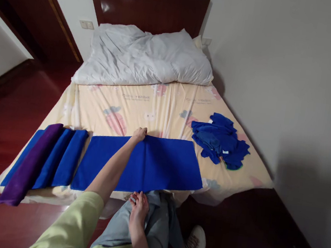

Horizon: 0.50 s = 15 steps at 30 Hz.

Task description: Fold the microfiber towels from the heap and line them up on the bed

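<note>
A blue towel (pixel 172 164) lies spread flat across the near part of the bed, with a crease down its middle. At the far edge, my left hand (pixel 140 133) is closed on the cloth near the top of that crease. My right hand (pixel 139 210) is at the near edge in front of my lap, its curled fingertips pinching the towel at the crease's lower end. Left of it are several folded blue towels (pixel 70 158) side by side, and a folded purple towel (pixel 30 164) lies over them, hanging past the bed's near edge.
On the right side of the bed sits a crumpled heap of blue cloths (pixel 220 140). A white quilt (pixel 144 57) is bunched by the dark wooden headboard (pixel 151 7). The patterned bedsheet (pixel 168 104) covers the mattress, and a wall (pixel 282 83) stands to the right.
</note>
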Each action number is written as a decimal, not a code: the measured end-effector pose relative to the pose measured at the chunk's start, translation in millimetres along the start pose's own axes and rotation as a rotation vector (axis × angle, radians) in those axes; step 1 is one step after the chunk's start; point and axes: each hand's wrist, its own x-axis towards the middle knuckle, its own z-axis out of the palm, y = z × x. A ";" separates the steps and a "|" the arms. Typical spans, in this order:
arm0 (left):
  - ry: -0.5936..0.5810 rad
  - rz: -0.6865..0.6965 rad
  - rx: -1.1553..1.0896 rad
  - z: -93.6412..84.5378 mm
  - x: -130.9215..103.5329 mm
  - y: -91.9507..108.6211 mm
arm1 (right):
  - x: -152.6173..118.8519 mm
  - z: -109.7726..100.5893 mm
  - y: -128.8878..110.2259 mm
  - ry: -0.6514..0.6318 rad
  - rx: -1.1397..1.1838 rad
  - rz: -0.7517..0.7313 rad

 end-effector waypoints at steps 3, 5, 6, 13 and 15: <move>0.028 0.024 -0.053 5.1 0.2 -4.1 | 3.8 -2.6 3.3 0.003 -0.015 0.000; 0.049 0.041 -0.093 8.7 0.6 -6.5 | 8.4 -2.8 8.6 -0.001 -0.050 -0.024; 0.062 0.049 -0.114 9.7 0.7 -7.5 | 10.9 -2.8 12.3 0.007 -0.071 -0.051; 0.158 0.146 -0.290 -3.1 -10.1 -8.5 | 7.3 -0.8 7.3 0.118 -0.292 -0.283; 0.187 0.168 -0.343 -12.6 -19.1 -7.9 | -8.2 -0.1 -18.2 0.079 -0.477 -0.318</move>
